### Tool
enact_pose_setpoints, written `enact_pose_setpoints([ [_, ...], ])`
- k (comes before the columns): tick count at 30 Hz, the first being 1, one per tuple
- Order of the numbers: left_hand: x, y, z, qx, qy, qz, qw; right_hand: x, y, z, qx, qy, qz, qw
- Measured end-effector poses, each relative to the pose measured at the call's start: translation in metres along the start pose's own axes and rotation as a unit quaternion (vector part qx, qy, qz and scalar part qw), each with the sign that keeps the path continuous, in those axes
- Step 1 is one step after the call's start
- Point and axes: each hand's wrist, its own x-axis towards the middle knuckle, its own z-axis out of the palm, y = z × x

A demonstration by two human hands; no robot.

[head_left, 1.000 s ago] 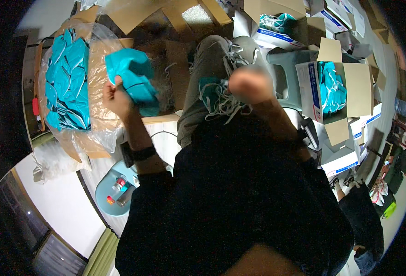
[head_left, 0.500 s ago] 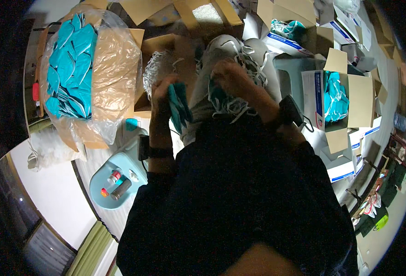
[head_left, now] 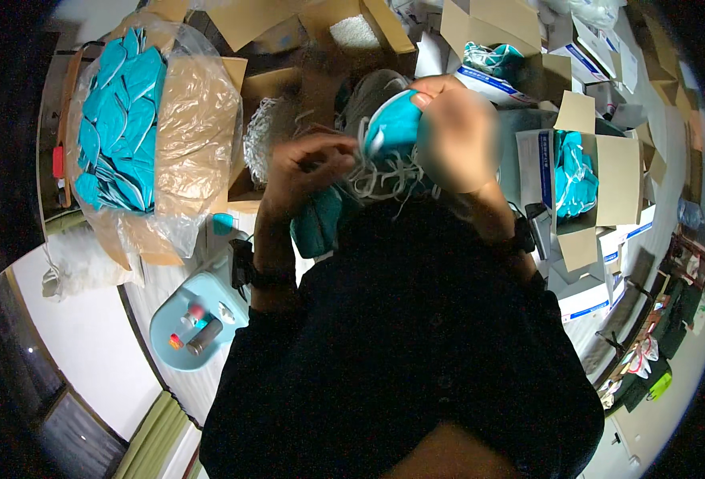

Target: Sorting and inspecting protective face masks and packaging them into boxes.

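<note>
A teal face mask with white edging and white straps is raised over my lap. My right hand pinches its upper right side between thumb and fingers; a blurred patch covers most of this hand. Close to the mask's left edge, my left hand has its fingers curled together by the straps. Whether it grips a strap there cannot be made out. Below that hand lies a stack of darker teal mask pieces, partly covered by my wrist. Loose white straps hang in a tangle under the raised mask.
At left, a plastic-lined box holds many teal pieces. A bundle of white cords lies in a carton beside my left arm. Right of me, an open carton contains strapped masks. A light-blue stool with bottles stands lower left.
My right hand has lifted a mask up from the straps on my lap. The left hand has moved right toward it, and the teal stack now sits lower, below the left hand.
</note>
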Motion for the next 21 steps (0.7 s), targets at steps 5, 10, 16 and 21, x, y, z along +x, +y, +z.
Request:
enact_pose_setpoints([
  [5,0.006,-0.01,0.022,0.145,0.052,0.031,0.987,-0.01,0.023,0.004,0.103,0.01,0.049,0.993],
  [10,0.007,0.001,0.034,0.158,0.094,-0.019,0.983,-0.015,0.034,0.001,0.083,0.024,0.051,0.995],
  [16,0.006,-0.011,0.013,0.24,0.113,0.007,0.964,-0.011,0.035,-0.013,0.032,0.044,0.012,0.998],
  [21,0.005,0.014,0.016,0.195,0.133,0.025,0.971,-0.009,0.03,-0.015,0.058,0.029,0.049,0.997],
])
